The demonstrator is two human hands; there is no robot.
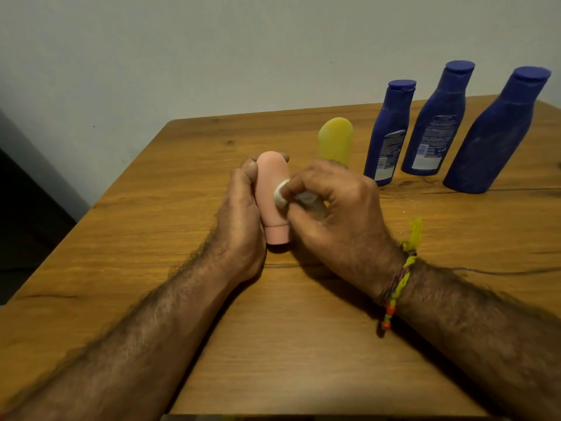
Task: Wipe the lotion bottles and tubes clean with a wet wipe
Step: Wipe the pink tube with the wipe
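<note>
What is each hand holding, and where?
The left hand grips the pink tube around its body; the right hand pinches a bunched white wet wipe against it.

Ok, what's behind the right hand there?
A yellow tube stands behind the right hand; only its rounded upper part shows. Its lower part and cap are covered by the hand, which holds the wet wipe against the pink tube.

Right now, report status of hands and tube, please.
Left hand grips pink tube. Right hand presses wet wipe on it. Nothing in the way.
</note>
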